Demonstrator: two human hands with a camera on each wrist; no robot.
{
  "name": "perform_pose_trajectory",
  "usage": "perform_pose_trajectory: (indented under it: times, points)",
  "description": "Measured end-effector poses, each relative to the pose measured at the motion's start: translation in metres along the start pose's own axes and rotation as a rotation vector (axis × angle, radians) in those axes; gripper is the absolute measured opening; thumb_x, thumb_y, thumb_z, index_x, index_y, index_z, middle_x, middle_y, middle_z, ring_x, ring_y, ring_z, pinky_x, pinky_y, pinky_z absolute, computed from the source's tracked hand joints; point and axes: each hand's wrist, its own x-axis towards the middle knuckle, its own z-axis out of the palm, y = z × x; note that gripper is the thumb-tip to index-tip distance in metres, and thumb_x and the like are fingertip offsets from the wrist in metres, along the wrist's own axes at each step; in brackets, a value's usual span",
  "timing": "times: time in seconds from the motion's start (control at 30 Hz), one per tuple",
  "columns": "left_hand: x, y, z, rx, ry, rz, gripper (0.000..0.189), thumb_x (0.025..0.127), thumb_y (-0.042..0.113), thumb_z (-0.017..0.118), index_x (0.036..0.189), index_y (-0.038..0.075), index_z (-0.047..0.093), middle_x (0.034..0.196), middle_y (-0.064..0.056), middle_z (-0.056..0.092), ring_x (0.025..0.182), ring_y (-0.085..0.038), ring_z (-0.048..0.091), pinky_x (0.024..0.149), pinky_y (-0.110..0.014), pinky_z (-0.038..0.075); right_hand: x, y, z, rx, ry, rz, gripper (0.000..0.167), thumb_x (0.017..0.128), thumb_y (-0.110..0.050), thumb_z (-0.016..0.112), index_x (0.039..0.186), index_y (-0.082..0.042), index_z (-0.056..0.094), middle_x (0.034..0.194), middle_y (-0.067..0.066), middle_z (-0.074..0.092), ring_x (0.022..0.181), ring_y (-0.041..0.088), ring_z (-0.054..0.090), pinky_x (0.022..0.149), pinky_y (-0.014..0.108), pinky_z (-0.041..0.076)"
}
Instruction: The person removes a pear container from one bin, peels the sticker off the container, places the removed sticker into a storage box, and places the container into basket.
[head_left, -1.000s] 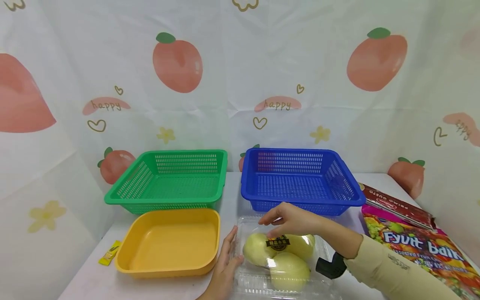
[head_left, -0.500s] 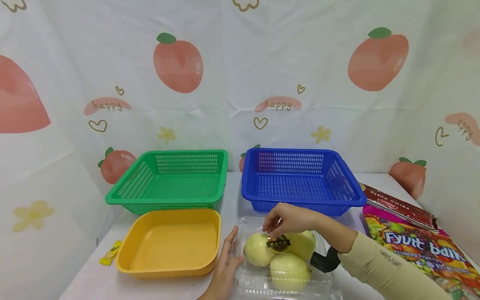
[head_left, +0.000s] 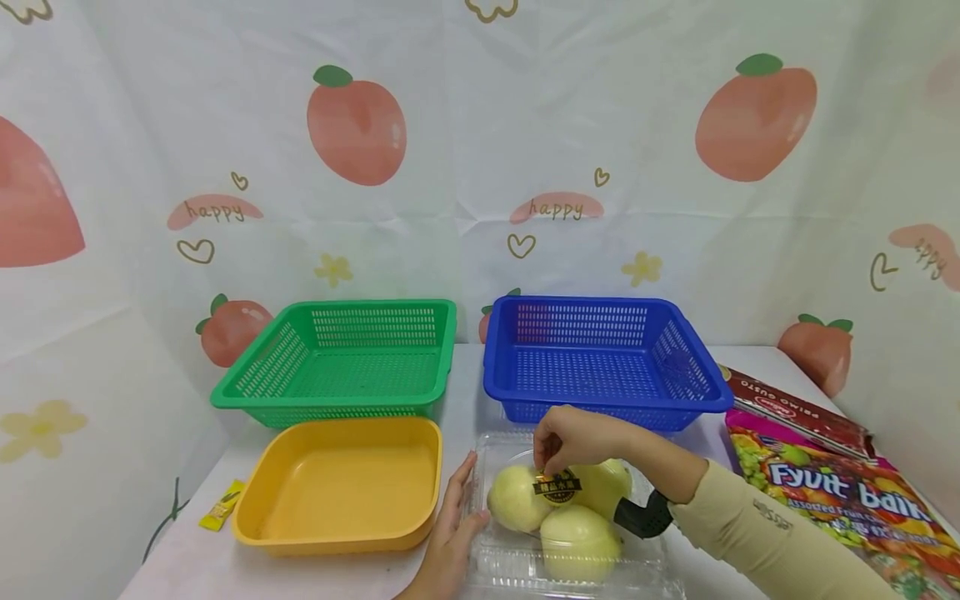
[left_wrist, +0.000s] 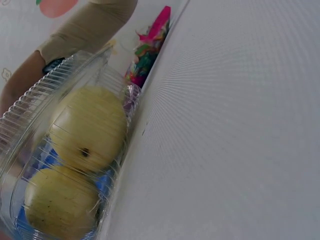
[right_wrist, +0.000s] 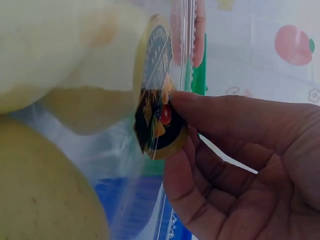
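Observation:
A clear plastic fruit box (head_left: 498, 562) with pale yellow-green round fruits (head_left: 581, 542) inside stands at the front middle of the table. On its lid is a black-and-gold sticker (head_left: 557, 489). My right hand (head_left: 583, 437) reaches over the lid, thumb and index finger pinching the sticker's edge; the right wrist view shows that edge of the sticker (right_wrist: 170, 137) between them. My left hand (head_left: 450, 537) rests against the box's left side with its fingers straight. In the left wrist view, two fruits (left_wrist: 90, 130) show through the ribbed side wall.
Behind the box stands a blue basket (head_left: 600, 408), with a green basket (head_left: 337, 410) to its left. A yellow tub (head_left: 337, 492) is left of my left hand. A small yellow packet (head_left: 222, 505) lies beyond it. At right lie a candy bag (head_left: 847, 500) and a dark red packet (head_left: 798, 410).
My right hand has shifted slightly right, its fingers curling from spread to a pinch at the sticker. The left hand stays put. A thin green strand has appeared at the table's left edge.

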Motion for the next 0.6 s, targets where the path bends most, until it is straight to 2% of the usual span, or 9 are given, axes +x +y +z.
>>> perform_pose_trajectory:
  times: [0.1,0.2,0.23,0.3,0.37,0.43,0.6]
  points:
    - [-0.0009,0.0013,0.0004,0.007,0.0,0.002,0.062,0.093,0.006,0.041,0.148,0.006,0.014,0.157,-0.015,0.006,0.141,-0.043,0.005,0.114,-0.024,0.014,0.001,-0.0001,0.0008,-0.014,-0.001,0.002,0.005,0.078,0.001,0.069,0.076,-0.003,0.067,0.07,-0.001,0.065,0.061,-0.001,0.053,0.059,0.016,0.049]
    - [-0.0014,0.0024,0.0006,0.015,0.003,0.011,0.061,0.093,0.006,0.041,0.148,0.006,0.014,0.157,-0.016,0.007,0.141,-0.043,0.006,0.115,-0.045,0.01,0.0018,-0.0002,0.0017,-0.015,0.004,0.007,0.008,0.077,0.002,0.069,0.075,-0.005,0.066,0.068,-0.001,0.064,0.06,-0.001,0.053,0.058,0.016,0.049]
    - [-0.0014,0.0024,0.0006,0.015,0.003,0.012,0.061,0.093,0.006,0.04,0.148,0.006,0.014,0.157,-0.016,0.007,0.141,-0.043,0.006,0.115,-0.044,0.011,0.002,-0.0004,0.0019,-0.019,0.004,0.008,0.008,0.077,0.002,0.069,0.074,-0.005,0.066,0.068,-0.002,0.064,0.06,-0.001,0.053,0.058,0.016,0.049]
    - [-0.0012,0.002,0.0004,0.01,0.003,0.014,0.061,0.093,0.005,0.04,0.148,0.006,0.014,0.157,-0.016,0.007,0.141,-0.043,0.005,0.115,-0.031,0.013,0.0022,-0.0005,0.002,-0.025,0.002,0.006,0.008,0.077,0.002,0.069,0.074,-0.005,0.065,0.067,-0.002,0.064,0.06,-0.001,0.052,0.057,0.016,0.048]
    - [-0.0008,0.0013,0.0003,0.004,0.006,-0.002,0.061,0.093,0.006,0.041,0.149,0.008,0.015,0.157,-0.013,0.007,0.142,-0.041,0.005,0.109,-0.013,0.013,0.0019,-0.0012,0.0015,-0.026,-0.002,0.005,0.008,0.078,0.001,0.069,0.074,-0.005,0.065,0.067,-0.003,0.063,0.06,-0.001,0.052,0.057,0.016,0.048]
    - [-0.0005,0.0002,0.0002,-0.003,0.004,0.005,0.061,0.093,0.006,0.041,0.149,0.008,0.014,0.157,-0.014,0.007,0.142,-0.042,0.005,0.101,-0.003,0.012,0.0012,-0.0013,0.0008,-0.033,-0.006,-0.005,0.008,0.079,0.0,0.069,0.074,-0.005,0.065,0.068,-0.003,0.063,0.06,-0.001,0.052,0.057,0.016,0.048]
    - [-0.0001,-0.0018,0.0003,0.002,0.002,0.011,0.061,0.094,0.007,0.041,0.149,0.012,0.016,0.157,-0.013,0.008,0.141,-0.043,0.006,0.1,-0.003,0.014,-0.0015,0.0009,-0.0012,-0.037,-0.016,-0.043,0.007,0.081,-0.004,0.068,0.075,-0.006,0.065,0.07,-0.002,0.064,0.061,-0.001,0.051,0.057,0.016,0.046]
